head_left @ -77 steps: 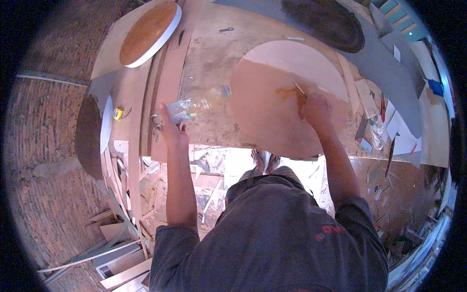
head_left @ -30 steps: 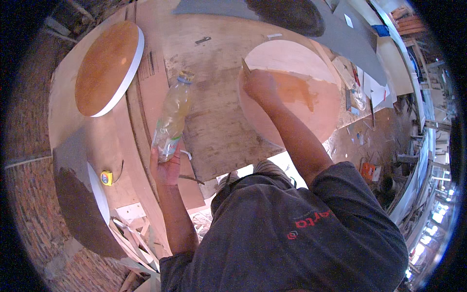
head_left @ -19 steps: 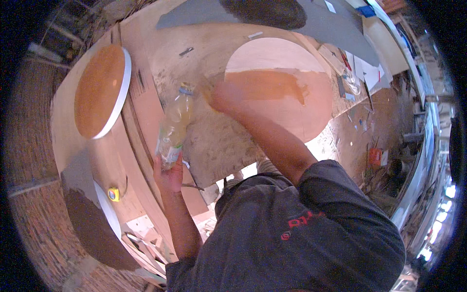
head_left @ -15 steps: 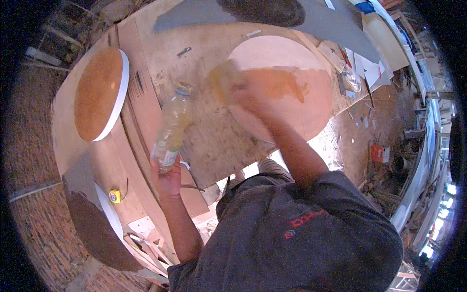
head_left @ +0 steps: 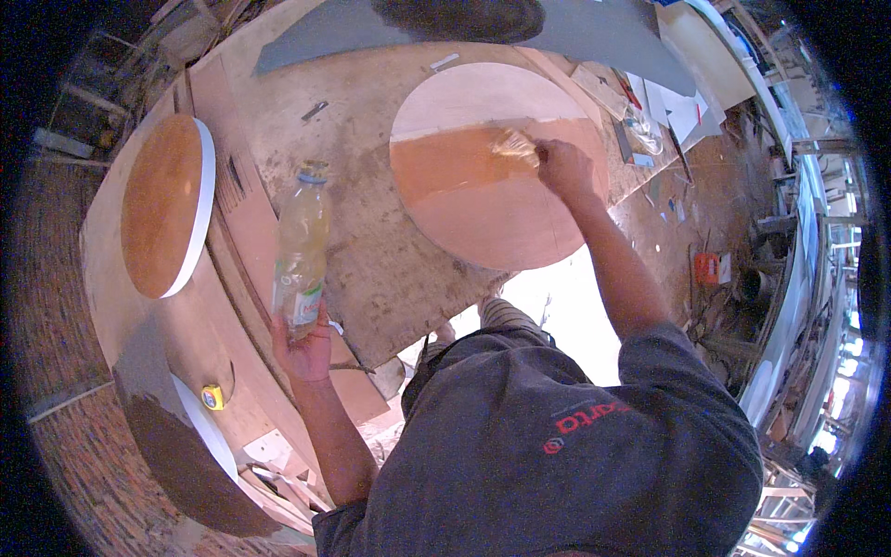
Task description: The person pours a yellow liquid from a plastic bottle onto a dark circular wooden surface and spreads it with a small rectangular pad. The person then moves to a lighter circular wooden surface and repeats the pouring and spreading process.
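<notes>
My left hand (head_left: 304,351) is closed around the lower end of a clear plastic bottle (head_left: 303,227) that holds a pale yellowish liquid. The bottle is tilted, its neck pointing away from me. My right hand (head_left: 566,171) grips a yellowish, shiny piece (head_left: 513,148) against a round wooden board (head_left: 506,218); its exact kind is unclear. A wet orange-brown band crosses the middle of the board, beneath that piece. Above and below the band the surface is paler and dry-looking.
At the left lies a brown round board (head_left: 167,209) with a white edge. A yellow tape measure (head_left: 213,397) rests near the lower left. Dark grey sheet (head_left: 316,42) spans the far side. Papers (head_left: 682,111) and loose tools are at the right, and an orange box (head_left: 709,268) is on the floor.
My right hand has swept rightward across the board with the yellowish piece, and the wet band now looks wider and more even. My left hand still holds the bottle, now more upright.
</notes>
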Available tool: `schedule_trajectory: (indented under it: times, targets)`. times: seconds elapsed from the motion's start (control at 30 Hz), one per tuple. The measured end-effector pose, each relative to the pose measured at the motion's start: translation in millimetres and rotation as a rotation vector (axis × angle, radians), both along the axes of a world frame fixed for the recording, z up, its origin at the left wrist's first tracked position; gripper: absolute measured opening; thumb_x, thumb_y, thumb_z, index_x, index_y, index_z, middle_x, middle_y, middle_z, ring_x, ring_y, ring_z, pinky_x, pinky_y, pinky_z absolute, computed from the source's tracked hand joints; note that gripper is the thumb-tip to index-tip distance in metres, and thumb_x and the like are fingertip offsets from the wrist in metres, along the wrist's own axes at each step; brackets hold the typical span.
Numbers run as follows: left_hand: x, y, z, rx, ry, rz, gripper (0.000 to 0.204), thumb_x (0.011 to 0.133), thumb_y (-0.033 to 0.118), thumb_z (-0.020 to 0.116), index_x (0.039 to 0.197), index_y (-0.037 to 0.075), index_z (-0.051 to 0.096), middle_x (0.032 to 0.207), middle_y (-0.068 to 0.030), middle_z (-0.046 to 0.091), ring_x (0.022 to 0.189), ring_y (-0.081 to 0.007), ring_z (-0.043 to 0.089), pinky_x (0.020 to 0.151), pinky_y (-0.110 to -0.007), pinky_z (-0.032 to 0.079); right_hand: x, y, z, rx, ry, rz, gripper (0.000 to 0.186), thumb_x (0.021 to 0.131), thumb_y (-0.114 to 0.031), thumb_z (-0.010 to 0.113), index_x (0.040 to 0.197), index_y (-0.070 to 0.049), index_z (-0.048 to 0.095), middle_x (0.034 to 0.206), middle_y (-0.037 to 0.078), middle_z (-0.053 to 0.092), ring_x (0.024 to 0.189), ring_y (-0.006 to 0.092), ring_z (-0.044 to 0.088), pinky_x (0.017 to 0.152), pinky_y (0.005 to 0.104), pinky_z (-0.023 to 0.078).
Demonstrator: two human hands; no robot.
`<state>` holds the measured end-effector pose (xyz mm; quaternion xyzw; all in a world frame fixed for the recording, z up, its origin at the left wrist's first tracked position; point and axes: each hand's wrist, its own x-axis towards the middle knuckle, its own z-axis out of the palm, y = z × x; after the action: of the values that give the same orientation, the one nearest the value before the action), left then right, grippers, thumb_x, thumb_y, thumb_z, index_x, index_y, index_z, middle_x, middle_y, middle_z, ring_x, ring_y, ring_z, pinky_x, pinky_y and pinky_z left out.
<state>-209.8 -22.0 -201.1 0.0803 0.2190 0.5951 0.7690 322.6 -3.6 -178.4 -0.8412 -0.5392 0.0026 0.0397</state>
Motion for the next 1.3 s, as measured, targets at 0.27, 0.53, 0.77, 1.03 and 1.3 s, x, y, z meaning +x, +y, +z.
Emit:
schedule_trajectory:
  times: [0.27, 0.53, 0.77, 1.03, 1.3]
  targets:
    - [-4.1, 1.2, 5.4, -0.014, 0.007, -0.004, 0.052, 0.098, 0.028, 0.067, 0.142, 0.003, 0.055, 0.147, -0.0176, 0.056, 0.136, -0.0369, 0.053, 0.113, -0.054, 0.046, -61.4, 26.4, 14.7, 0.053, 0.068, 0.152, 0.026, 0.090, -0.025, 0.062, 0.107, -0.013, 0.078, 0.089, 0.019, 0.075, 0.085, 0.0407, 0.074, 0.080, 0.0535, 0.058]
    - [-2.4, 3.2, 5.9, 0.053, -0.009, -0.005, 0.053, 0.098, 0.028, 0.066, 0.142, 0.002, 0.054, 0.147, -0.0174, 0.056, 0.134, -0.0364, 0.056, 0.113, -0.053, 0.047, -184.7, 16.2, 4.9, -0.103, 0.276, 0.331, 0.027, 0.086, -0.017, 0.062, 0.106, -0.006, 0.077, 0.093, 0.021, 0.075, 0.087, 0.0416, 0.072, 0.079, 0.0534, 0.056]
    - [-17.6, -9.3, 5.3, 0.037, 0.018, 0.063, 0.054, 0.100, 0.028, 0.064, 0.145, 0.001, 0.051, 0.148, -0.0191, 0.055, 0.137, -0.0375, 0.053, 0.114, -0.053, 0.046, -142.3, -22.6, -8.8, 0.200, 0.626, 0.251, 0.032, 0.091, -0.019, 0.063, 0.119, -0.006, 0.074, 0.098, 0.020, 0.075, 0.093, 0.0430, 0.070, 0.083, 0.0502, 0.055]
    - [-16.5, -14.4, 6.1, 0.037, 0.025, -0.002, 0.060, 0.099, 0.030, 0.066, 0.147, 0.000, 0.049, 0.151, -0.0215, 0.052, 0.138, -0.0394, 0.052, 0.117, -0.053, 0.043, 10.6, -47.5, -43.4, 0.218, 0.037, 0.289, 0.030, 0.089, -0.014, 0.069, 0.117, -0.019, 0.076, 0.096, 0.014, 0.076, 0.090, 0.0354, 0.073, 0.083, 0.0471, 0.058]
    - [-4.1, -18.6, 18.9, 0.056, 0.033, -0.037, 0.057, 0.098, 0.028, 0.068, 0.144, -0.001, 0.051, 0.148, -0.0209, 0.054, 0.136, -0.0395, 0.053, 0.116, -0.053, 0.044, 51.5, -5.8, -14.8, 0.009, -0.019, -0.018, 0.024, 0.087, -0.023, 0.067, 0.107, -0.017, 0.078, 0.093, 0.015, 0.076, 0.086, 0.0374, 0.073, 0.079, 0.0497, 0.059]
